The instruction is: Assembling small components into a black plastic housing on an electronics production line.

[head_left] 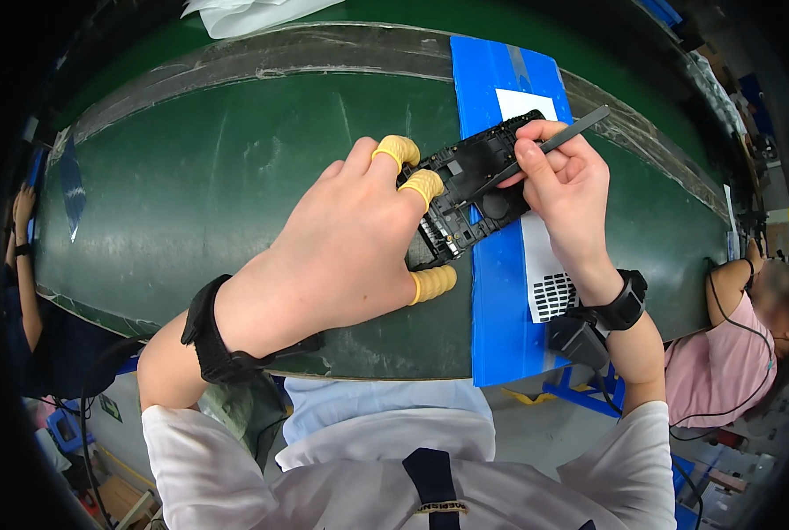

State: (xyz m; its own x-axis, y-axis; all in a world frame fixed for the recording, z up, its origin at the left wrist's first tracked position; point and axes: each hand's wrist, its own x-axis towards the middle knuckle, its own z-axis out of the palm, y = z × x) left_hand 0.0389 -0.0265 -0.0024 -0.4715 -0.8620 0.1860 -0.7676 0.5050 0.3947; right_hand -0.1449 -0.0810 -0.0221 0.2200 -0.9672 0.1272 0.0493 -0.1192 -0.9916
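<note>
My left hand [341, 234], with ribbed yellow finger cots on its thumb and two fingers, grips the left end of a black plastic device housing [475, 168]. The housing lies tilted, its inner side with ribs, screw posts and small metal parts facing up. Dark grey tweezers [580, 125] are pinched between thumb and fingers of my right hand [566, 181]. Their flat rear end points up and right, while the front reaches down over the housing's interior. Whether the tips touch it I cannot tell. My left fingertips partly cover the housing's near end.
Beneath the housing's right part lies a blue board [505, 300] with a white sheet [544, 256] bearing small black rectangular pads. The green tabletop [191, 194] has a dark edge strip. Co-workers sit at left and right; white sheeting [253, 13] lies beyond the table. Wrist straps and cables hang near my arms.
</note>
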